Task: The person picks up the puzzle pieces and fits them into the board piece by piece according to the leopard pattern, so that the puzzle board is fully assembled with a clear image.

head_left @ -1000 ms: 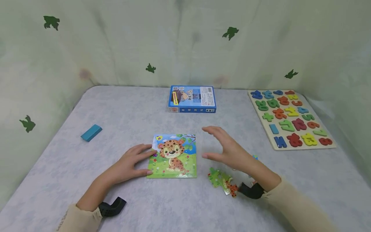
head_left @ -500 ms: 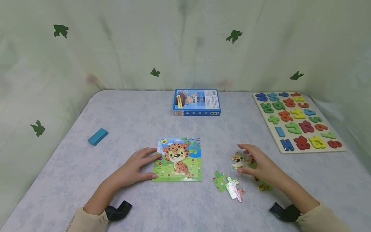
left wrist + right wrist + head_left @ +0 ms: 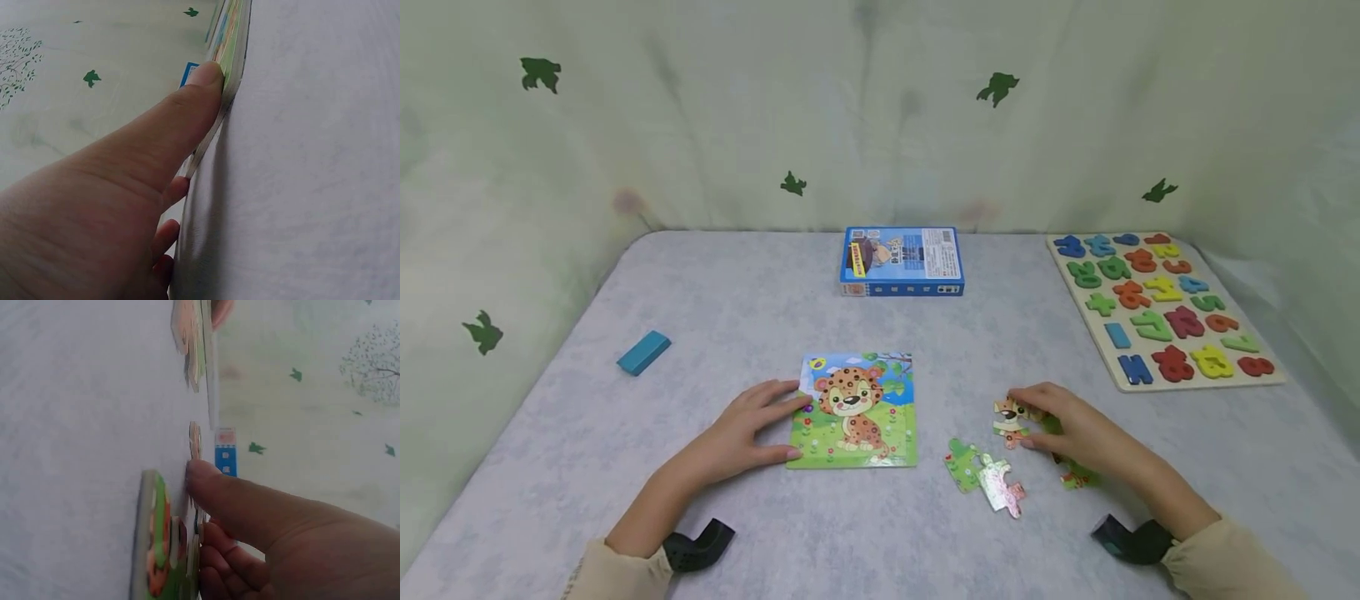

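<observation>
A square leopard jigsaw puzzle lies flat in the head view. My left hand rests at its left side, with thumb and fingertips touching the edge; the left wrist view shows the thumb on that edge. To the right, my right hand pinches a leopard-face puzzle piece between thumb and fingers. In the right wrist view the thumb lies against the piece. More loose pieces lie partly hidden under this hand.
Between puzzle and right hand lie a green piece and a shiny, glare-washed piece. Farther back sits a blue box. A number puzzle board stands at the back right, and a teal block at the left.
My right hand has moved right and down from beside the leopard puzzle to the loose pieces, and its thumb and fingers have closed on one. The left hand stays at the puzzle's edge.
</observation>
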Tool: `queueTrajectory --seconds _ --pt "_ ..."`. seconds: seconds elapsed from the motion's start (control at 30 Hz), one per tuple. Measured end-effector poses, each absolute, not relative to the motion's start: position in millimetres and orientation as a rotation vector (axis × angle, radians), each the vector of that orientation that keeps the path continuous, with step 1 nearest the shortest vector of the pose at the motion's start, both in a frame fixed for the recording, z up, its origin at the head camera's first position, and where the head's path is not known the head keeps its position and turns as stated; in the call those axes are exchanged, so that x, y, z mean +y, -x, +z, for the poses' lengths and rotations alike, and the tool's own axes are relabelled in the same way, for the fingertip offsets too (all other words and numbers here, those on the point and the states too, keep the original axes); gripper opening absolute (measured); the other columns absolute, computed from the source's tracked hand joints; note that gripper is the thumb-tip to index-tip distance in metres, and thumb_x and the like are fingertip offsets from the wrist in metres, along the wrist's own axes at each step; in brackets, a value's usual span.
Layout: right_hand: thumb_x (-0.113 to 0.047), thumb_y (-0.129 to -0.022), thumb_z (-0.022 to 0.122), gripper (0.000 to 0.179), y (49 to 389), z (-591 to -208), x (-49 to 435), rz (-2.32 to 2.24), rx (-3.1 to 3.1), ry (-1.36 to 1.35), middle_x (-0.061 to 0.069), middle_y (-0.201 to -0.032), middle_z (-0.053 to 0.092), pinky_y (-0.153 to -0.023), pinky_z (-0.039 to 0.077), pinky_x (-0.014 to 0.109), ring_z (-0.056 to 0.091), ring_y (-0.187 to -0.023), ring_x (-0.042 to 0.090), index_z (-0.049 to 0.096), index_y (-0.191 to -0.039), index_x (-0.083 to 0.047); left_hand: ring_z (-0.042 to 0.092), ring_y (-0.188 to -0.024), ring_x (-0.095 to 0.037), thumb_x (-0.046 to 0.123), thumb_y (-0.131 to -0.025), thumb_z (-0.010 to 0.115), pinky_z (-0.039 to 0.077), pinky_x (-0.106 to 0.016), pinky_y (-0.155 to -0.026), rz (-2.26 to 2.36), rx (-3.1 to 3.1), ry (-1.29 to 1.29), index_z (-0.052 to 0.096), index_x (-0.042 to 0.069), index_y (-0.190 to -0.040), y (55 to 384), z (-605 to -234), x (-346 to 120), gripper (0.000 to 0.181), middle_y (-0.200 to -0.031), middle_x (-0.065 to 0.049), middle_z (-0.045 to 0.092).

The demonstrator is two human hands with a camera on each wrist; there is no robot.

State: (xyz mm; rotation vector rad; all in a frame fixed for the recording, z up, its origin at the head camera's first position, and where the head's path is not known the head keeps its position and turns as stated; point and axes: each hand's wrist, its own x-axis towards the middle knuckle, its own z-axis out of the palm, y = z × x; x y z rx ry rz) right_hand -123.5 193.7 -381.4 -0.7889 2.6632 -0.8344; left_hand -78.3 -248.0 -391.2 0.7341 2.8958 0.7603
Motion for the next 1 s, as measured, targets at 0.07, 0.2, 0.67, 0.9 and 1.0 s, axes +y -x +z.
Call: queueTrajectory --seconds 0.07,0.2,0.67,0.9,1.0 --pt "-0.025 -0.079 0.070 0.057 123.2 -381.8 191.2 -0.819 2.668 0.793 0.006 -0.119 0.050 -0.088 0.041 0.042 0.045 -0.109 0.022 0.050 -0.129 -0.007 0.022 -0.128 -0.037 0.049 -0.078 0.064 0.018 -0.058 -0.097 0.765 2.902 -0.735 0.047 0.020 -0.132 78.0 -391.4 -250.3 0.064 -0.139 -0.009 0.034" --pt "-0.025 -0.080 0.070 0.056 120.6 -383.0 185.9 -0.837 2.695 0.818 0.007 -0.117 0.050 -0.086 0.042 0.041 0.047 -0.106 0.022 0.050 -0.128 -0.004 0.023 -0.127 -0.037 0.048 -0.077 0.065 0.018 -0.058 -0.096 0.776 2.907 -0.722 0.049 0.019 -0.131 76.2 -391.4 -253.9 0.063 -0.138 -0.009 0.035" --pt "-0.010 -0.077 0.071 0.057 103.3 -347.4 140.1 -1.224 2.654 1.074 -0.001 -0.112 0.050 -0.079 0.047 0.038 0.049 -0.102 0.015 0.048 -0.130 -0.006 0.021 -0.128 -0.037 0.047 -0.078 0.064 0.017 -0.058 -0.097 0.793 2.893 -0.735 0.048 0.018 -0.132 77.9 -392.5 -250.8 0.063 -0.138 -0.010 0.035" --pt "-0.012 -0.080 0.068 0.058 102.0 -336.5 91.9 -1.306 2.557 1.235 0.000 -0.116 0.047 -0.079 0.046 0.037 0.045 -0.103 0.013 0.044 -0.132 -0.005 0.021 -0.128 -0.036 0.047 -0.078 0.065 0.017 -0.058 -0.097 0.801 2.888 -0.729 0.048 0.018 -0.132 78.4 -392.2 -249.8 0.064 -0.138 -0.009 0.035" --pt "-0.012 -0.080 0.068 0.059 105.3 -341.5 72.9 -1.276 2.532 1.215 0.001 -0.114 0.046 -0.077 0.046 0.036 0.045 -0.102 0.015 0.043 -0.133 -0.005 0.022 -0.128 -0.036 0.047 -0.078 0.065 0.017 -0.058 -0.097 0.807 2.887 -0.737 0.049 0.018 -0.131 79.3 -392.4 -248.5 0.063 -0.138 -0.009 0.035"
